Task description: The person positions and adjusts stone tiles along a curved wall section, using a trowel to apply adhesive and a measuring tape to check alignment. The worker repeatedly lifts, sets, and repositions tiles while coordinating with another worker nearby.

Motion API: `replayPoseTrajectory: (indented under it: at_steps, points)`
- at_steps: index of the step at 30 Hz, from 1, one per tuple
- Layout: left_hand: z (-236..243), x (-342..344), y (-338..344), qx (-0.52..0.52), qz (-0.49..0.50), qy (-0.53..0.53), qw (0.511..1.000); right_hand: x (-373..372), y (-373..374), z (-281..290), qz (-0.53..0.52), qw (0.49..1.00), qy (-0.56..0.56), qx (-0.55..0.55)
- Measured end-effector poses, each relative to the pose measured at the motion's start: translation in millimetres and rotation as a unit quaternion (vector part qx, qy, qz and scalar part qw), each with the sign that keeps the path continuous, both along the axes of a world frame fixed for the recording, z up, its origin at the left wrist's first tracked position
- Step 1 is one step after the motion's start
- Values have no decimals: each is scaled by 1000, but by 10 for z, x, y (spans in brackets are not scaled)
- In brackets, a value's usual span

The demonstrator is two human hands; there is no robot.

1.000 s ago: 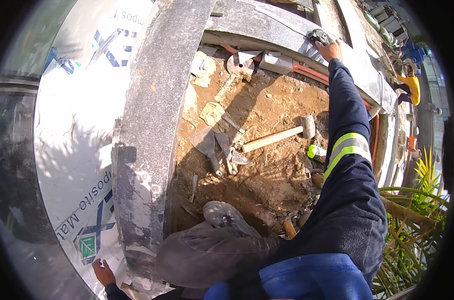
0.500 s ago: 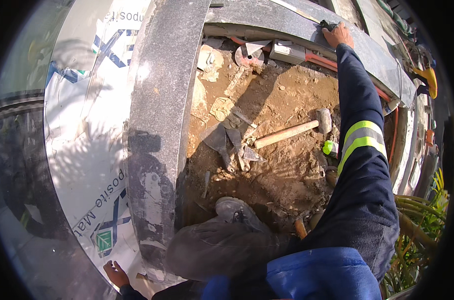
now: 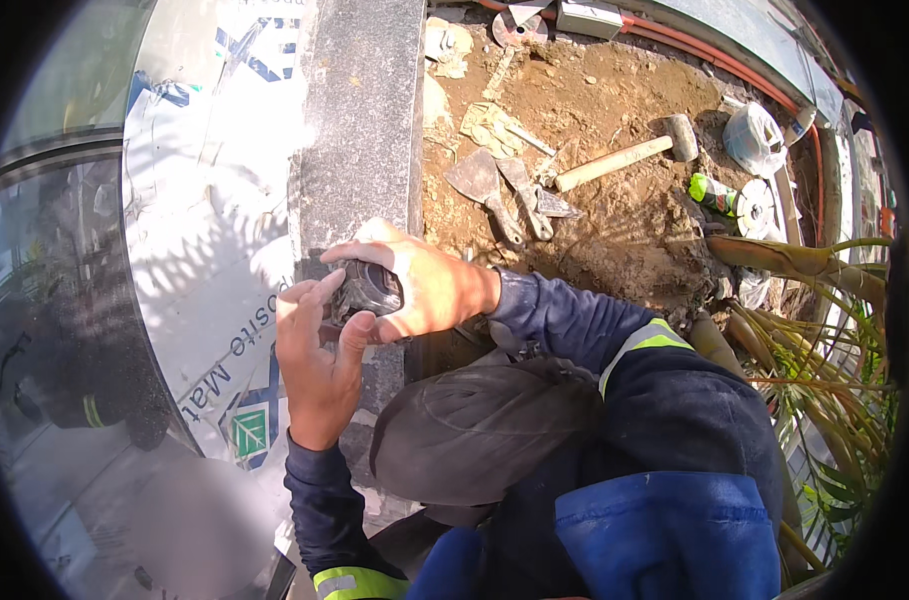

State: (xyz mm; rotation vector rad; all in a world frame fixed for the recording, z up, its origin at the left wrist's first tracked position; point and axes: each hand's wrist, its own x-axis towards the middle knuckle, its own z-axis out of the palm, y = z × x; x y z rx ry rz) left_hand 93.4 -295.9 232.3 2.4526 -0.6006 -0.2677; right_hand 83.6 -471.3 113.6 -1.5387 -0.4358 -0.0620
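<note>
In the middle of the head view, above the grey stone ledge (image 3: 359, 120), a dark tape measure (image 3: 379, 288) is between my two hands. My right hand (image 3: 434, 285) wraps round it from the right, fingers over its far side and thumb on the near side. My left hand (image 3: 319, 375) comes up from below, its curled fingers and thumb at the left edge of the tape measure. Whether any blade is pulled out is hidden by the fingers. My knee is bent just below the hands.
On the dirt right of the ledge lie a mallet (image 3: 624, 163), scrapers (image 3: 479, 185), a pointed trowel (image 3: 556, 205) and a cutting disc (image 3: 519, 30). A white plastic bag (image 3: 754, 140) and a grey box (image 3: 589, 18) lie farther off. White printed sheeting (image 3: 214, 240) covers the left; plant stems (image 3: 804, 260) stand right.
My right hand has come back from the far stone ledge with the tape measure. My left hand has risen from the lower left to meet it. The view has shifted left and nearer.
</note>
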Motion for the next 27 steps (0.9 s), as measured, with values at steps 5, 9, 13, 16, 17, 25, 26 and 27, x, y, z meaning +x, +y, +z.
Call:
replayPoseTrajectory:
  at_steps: [5, 9, 13, 16, 17, 25, 26, 27]
  points:
    - [-61, -261, 548, -46, 82, 76, 993, -388, 644, -16, -193, 979, -11, -58]
    - [-325, -463, 471, -193, 149, 109, 964, -482, 735, -70, -247, 964, -47, -82]
    - [-236, -352, 700, -124, 58, 74, 988, -412, 357, 25, -15, 999, -37, -34]
    - [6, -189, 746, -126, -131, 176, 968, -379, 243, -11, 231, 928, 188, 224]
    - [4, -208, 656, -140, -96, 200, 965, -459, 380, -125, 253, 873, 259, 327]
    - [-590, -354, 492, -63, 90, 13, 994, -522, 617, -228, 84, 911, 264, 306]
    - [-651, -404, 439, -85, 103, 13, 991, -392, 578, -275, 25, 972, 141, 184]
    - [-717, -421, 384, -107, 115, 14, 987, -413, 470, -270, 54, 970, 167, 170]
